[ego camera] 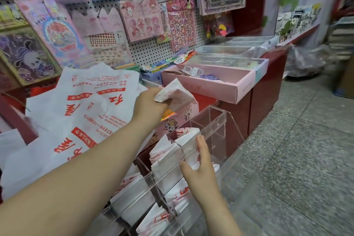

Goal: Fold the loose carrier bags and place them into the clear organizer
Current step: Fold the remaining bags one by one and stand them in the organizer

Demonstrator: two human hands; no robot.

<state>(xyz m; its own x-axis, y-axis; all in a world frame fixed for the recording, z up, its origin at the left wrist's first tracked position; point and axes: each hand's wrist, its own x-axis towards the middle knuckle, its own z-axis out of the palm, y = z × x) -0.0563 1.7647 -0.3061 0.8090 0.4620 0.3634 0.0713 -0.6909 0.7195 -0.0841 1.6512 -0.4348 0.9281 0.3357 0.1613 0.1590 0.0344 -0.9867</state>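
Note:
My left hand (151,104) grips a folded white carrier bag (173,92) above the counter. My right hand (199,163) rests with straight fingers against the front wall of the clear organizer (212,120), which hangs off the counter's front. Several folded white-and-red bags (166,156) stand packed in its lower compartments; the top compartment behind the fingers looks bare. A pile of loose white carrier bags with red print (82,113) lies spread on the counter at the left.
A pink cartoon box (178,119) sits just behind the organizer. Pink and clear trays (214,82) line the red counter (268,78) to the right. A pegboard with sticker packs (145,19) rises behind. Grey tiled floor (306,140) lies at the right.

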